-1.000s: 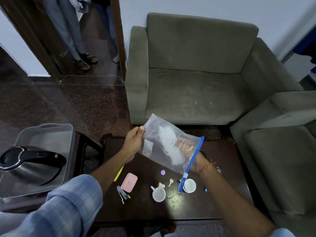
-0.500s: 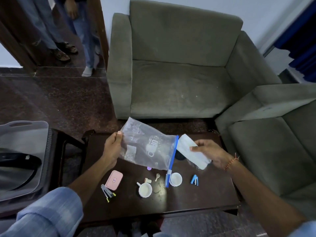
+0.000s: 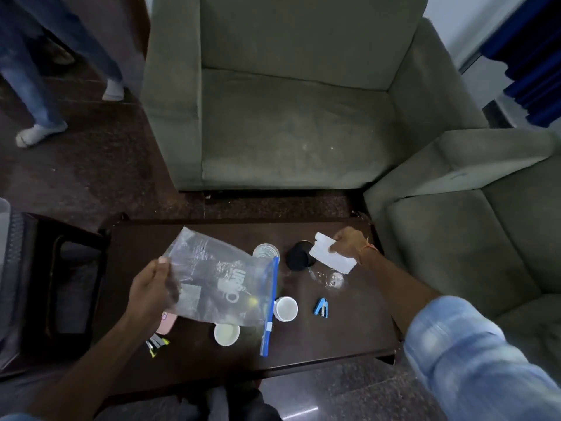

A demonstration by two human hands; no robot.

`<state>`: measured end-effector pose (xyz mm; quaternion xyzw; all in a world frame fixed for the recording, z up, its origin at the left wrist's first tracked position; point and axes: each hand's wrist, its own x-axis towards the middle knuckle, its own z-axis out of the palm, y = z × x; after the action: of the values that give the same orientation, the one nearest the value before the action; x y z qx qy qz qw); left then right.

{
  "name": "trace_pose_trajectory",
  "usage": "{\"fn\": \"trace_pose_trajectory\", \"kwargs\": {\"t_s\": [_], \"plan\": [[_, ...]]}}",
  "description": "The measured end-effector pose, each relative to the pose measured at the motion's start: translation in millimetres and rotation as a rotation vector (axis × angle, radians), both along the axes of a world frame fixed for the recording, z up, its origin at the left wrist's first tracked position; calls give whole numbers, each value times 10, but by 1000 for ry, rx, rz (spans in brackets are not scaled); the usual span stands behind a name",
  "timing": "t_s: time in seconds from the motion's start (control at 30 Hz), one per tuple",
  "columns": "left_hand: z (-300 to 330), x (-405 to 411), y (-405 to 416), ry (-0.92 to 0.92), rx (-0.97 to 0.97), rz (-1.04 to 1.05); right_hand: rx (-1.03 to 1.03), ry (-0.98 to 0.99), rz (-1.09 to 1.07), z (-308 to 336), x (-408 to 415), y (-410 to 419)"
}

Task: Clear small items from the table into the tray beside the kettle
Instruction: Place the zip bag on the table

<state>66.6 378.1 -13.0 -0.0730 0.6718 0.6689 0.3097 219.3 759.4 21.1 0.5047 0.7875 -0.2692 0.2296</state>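
Note:
My left hand (image 3: 151, 291) grips the closed end of a clear zip bag (image 3: 224, 287) with a blue seal, held low over the dark table (image 3: 334, 338). At the table's far right my right hand (image 3: 346, 246) pinches a white paper (image 3: 329, 258) above a black round lid (image 3: 299, 256). On the table lie two small white cups (image 3: 286, 308) (image 3: 226, 334), a blue stapler (image 3: 321, 307), a pink case (image 3: 165, 325) partly hidden under the bag, several pens (image 3: 156, 344) and two clear glasses (image 3: 265, 250) (image 3: 332, 279). The tray's edge (image 3: 3, 217) shows at far left; the kettle is out of view.
A green armchair (image 3: 288, 95) stands behind the table and a second one (image 3: 485, 226) to the right. A dark side table (image 3: 57, 268) sits left of the main table. Another person's legs (image 3: 39, 86) stand at the upper left on the dark floor.
My right hand came out of the bag with the white paper and carried it to the far right. My left hand lowered the bag toward the table. The view swung right, away from the tray.

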Motion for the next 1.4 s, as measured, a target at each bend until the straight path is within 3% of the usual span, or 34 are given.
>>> {"fn": "trace_pose_trajectory", "kwargs": {"t_s": [0.4,0.63,0.83,1.03,1.27,1.4], "plan": [[-291,93,-20,-53,7,34,-61,-297,197,-732,-426,169],[-409,127,76,-100,-8,39,12,-405,259,-1028,-508,156],[-500,208,108,-130,14,64,176,-362,211,-1150,-477,130],[-574,270,111,-123,-7,41,113,-297,88,-1199,-448,184],[-485,320,115,-134,3,10,209,-275,191,-1105,-389,88],[-258,308,166,-129,26,11,198,-3,245,-800,-452,-157]]}}
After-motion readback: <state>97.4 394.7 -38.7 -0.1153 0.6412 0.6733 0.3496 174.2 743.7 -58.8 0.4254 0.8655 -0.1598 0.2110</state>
